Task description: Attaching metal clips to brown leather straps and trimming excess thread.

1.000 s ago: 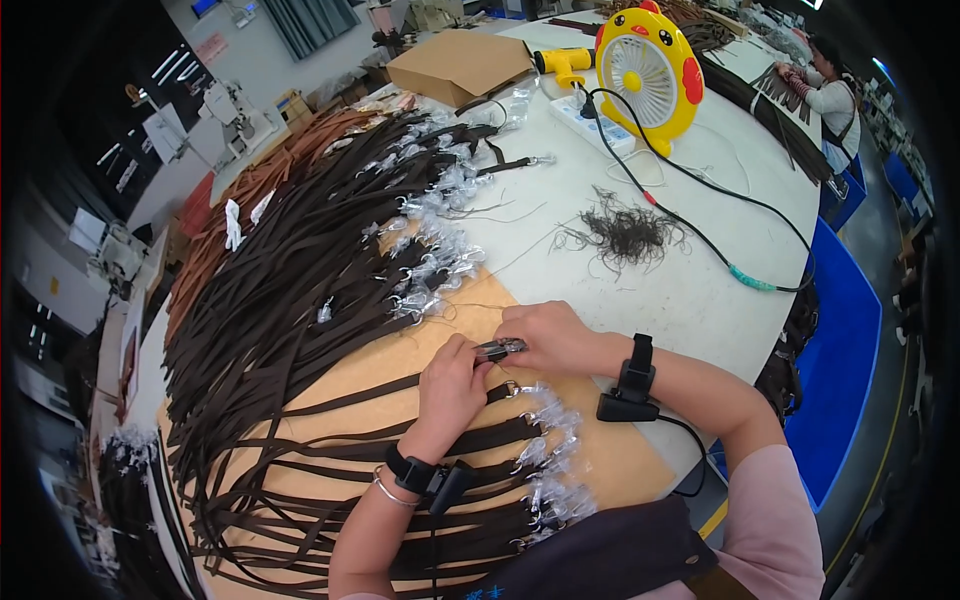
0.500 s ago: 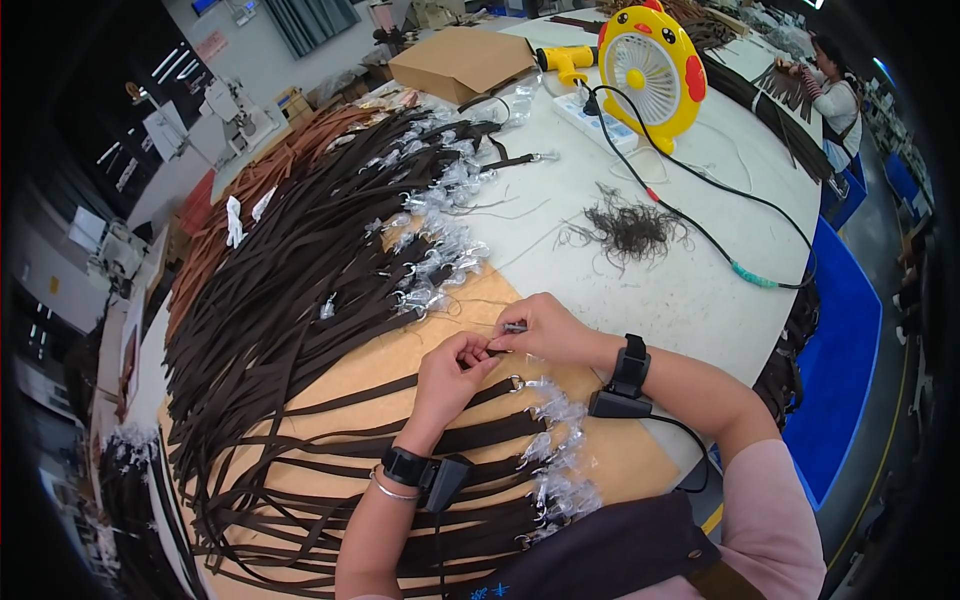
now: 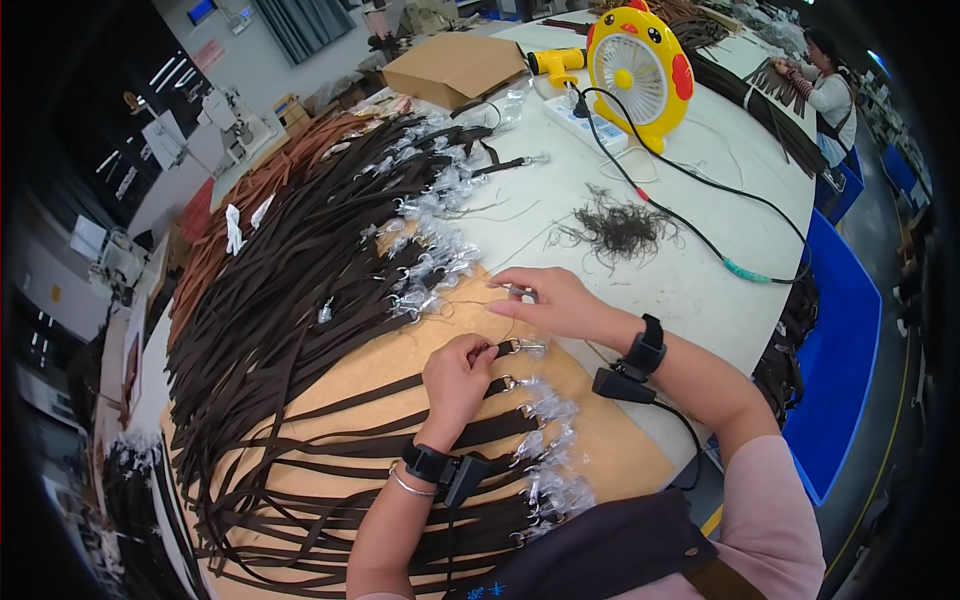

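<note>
My left hand (image 3: 458, 378) pinches a dark brown strap (image 3: 506, 348) close to its end. A metal clasp (image 3: 530, 347) in clear plastic sticks out of that end, to the right of my fingers. Above and to the right, apart from the strap, my right hand (image 3: 556, 303) is closed round a small grey metal tool (image 3: 520, 292); its exact kind is too small to make out. Several more brown straps (image 3: 500, 432) lie side by side on tan board (image 3: 590, 410) below my hands, their plastic-wrapped clasps (image 3: 556, 440) pointing right.
A large pile of dark straps (image 3: 300, 240) covers the left, with reddish-brown straps (image 3: 262, 165) behind. Dark thread scraps (image 3: 622, 228) lie on the white table. Farther back stand a yellow fan (image 3: 640, 80), cardboard box (image 3: 455, 66) and power strip (image 3: 585, 125). Blue bins (image 3: 840, 350) stand right; another person (image 3: 828, 95) works beyond.
My hands have separated: the right moved up with the metal tool, while the left stayed low on the strap. The strap's clasp end now shows beside my left fingers.
</note>
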### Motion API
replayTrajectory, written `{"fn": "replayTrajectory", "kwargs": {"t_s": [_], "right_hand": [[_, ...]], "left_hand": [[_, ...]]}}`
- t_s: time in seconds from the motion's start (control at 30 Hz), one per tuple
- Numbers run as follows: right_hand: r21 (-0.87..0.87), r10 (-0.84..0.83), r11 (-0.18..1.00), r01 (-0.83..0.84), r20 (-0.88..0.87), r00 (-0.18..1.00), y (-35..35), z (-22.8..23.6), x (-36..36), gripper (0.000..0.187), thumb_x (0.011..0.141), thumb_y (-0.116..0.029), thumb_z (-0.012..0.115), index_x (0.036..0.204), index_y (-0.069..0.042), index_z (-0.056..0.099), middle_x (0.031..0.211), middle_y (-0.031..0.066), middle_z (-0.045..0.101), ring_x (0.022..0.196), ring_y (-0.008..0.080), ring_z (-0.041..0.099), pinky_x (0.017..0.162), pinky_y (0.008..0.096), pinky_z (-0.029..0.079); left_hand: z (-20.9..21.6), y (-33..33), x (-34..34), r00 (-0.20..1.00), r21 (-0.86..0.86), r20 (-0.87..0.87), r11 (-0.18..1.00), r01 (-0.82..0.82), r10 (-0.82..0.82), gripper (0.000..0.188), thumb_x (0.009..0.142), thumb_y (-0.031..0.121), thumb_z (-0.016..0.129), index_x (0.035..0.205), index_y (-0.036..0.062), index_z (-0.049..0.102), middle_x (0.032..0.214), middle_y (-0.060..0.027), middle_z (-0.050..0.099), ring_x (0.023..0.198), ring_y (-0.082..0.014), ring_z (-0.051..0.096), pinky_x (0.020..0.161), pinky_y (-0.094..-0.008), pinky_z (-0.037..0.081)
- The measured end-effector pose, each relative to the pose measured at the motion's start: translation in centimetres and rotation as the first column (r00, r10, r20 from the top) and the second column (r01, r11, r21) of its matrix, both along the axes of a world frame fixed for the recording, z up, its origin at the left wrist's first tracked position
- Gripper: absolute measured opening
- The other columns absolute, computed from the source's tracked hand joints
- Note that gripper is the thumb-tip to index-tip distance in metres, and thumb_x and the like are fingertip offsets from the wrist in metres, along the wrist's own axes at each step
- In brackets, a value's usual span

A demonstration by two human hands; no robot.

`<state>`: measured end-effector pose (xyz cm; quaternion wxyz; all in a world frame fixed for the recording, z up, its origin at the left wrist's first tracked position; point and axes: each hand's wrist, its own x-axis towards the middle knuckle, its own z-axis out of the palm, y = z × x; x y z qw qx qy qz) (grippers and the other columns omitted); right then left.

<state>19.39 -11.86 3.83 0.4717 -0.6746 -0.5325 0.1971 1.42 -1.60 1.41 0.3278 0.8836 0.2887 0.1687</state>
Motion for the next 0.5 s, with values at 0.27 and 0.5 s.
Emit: {"fn": "replayTrajectory", "kwargs": {"t_s": [0.27, 0.5], "right_hand": [[-0.096, 0.143, 0.99, -0.106, 0.614, 0.776, -3.9, -0.4, -1.2, 0.026, 0.093, -0.036, 0.063, 0.102, -0.014, 0.073, 0.08, 0.0056, 0.066, 0.071, 0.0272, 0.067, 0.059, 0.0389, 0.052], [-0.148, 0.193, 0.981, -0.127, 0.663, 0.724, -3.3, -0.3, -1.5, 0.022, 0.09, -0.033, 0.066, 0.097, -0.014, 0.073, 0.079, 0.0064, 0.066, 0.071, 0.0272, 0.067, 0.061, 0.0392, 0.052]], "left_hand": [[-1.0, -0.1, -0.2, 0.994, -0.026, 0.105, 1.0, 0.017, -0.015, 0.009, 0.091, 0.012, 0.066, 0.091, 0.003, 0.067, 0.07, -0.0069, 0.068, 0.064, -0.0172, 0.067, 0.061, -0.0293, 0.049], [-1.0, -0.4, -0.2, 0.995, -0.059, 0.097, 0.998, 0.006, 0.0, 0.01, 0.091, 0.016, 0.064, 0.09, 0.0069, 0.066, 0.074, -0.008, 0.07, 0.071, -0.0281, 0.068, 0.063, -0.0374, 0.05]]}}
